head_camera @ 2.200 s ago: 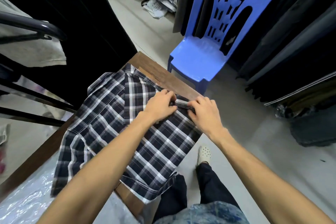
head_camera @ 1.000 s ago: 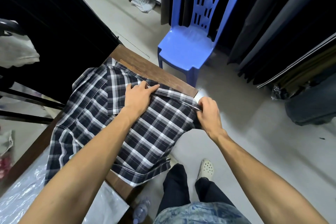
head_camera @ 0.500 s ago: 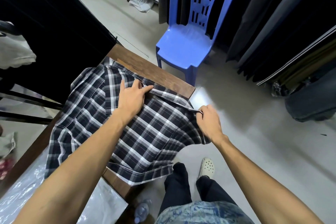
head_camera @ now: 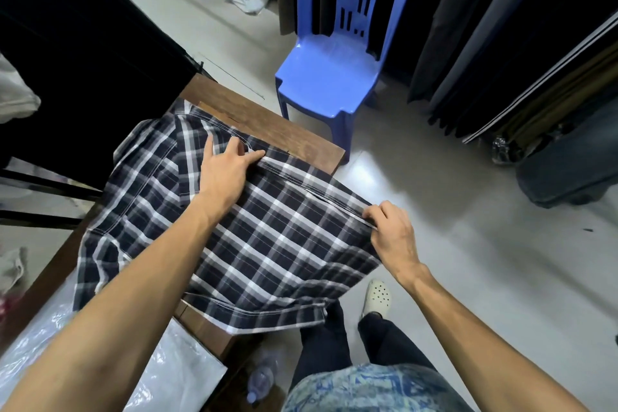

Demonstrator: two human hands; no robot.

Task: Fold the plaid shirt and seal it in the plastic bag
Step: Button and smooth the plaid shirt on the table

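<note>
Head: right hand point(head_camera: 393, 237) pulled plaid shirt point(head_camera: 267, 244) edge farther right.

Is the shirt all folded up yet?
Not yet. The shirt lies mostly spread across the table, one side hanging off the edge.

Seen from a single head-worn wide-angle view, looking steeply down and forward from close above the near right corner of the wooden table point(head_camera: 274, 125). Faces along both bare forearms toward the far table edge, with the floor point(head_camera: 468, 244) and a blue chair point(head_camera: 327, 84) beyond. No second view to share anything with; edges bowed by the lens.
</note>
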